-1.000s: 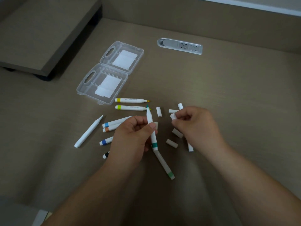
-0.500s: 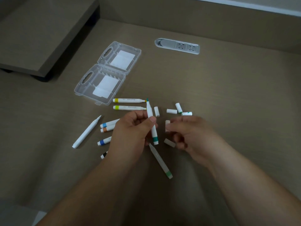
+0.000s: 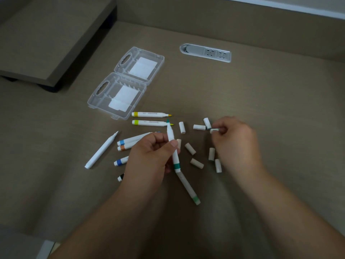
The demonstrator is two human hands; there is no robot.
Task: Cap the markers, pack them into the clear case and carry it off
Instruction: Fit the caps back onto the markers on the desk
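On the brown desk (image 3: 261, 113) the clear case (image 3: 119, 96) lies open and well apart. My left hand (image 3: 151, 156) pinches the teal marker (image 3: 172, 146); my right hand (image 3: 235, 143) seems to pinch a cap (image 3: 214, 130). A wrong-colour cap could fit badly

Nine markers (image 3: 148, 114) in view — one teal-banded, up in the left hand (image 3: 149, 157), eight on the desk. Loose white caps (image 3: 182, 127): eight, the eighth pinched in the right hand (image 3: 233, 141). One clear case (image 3: 119, 94) — lying open. Two hands.
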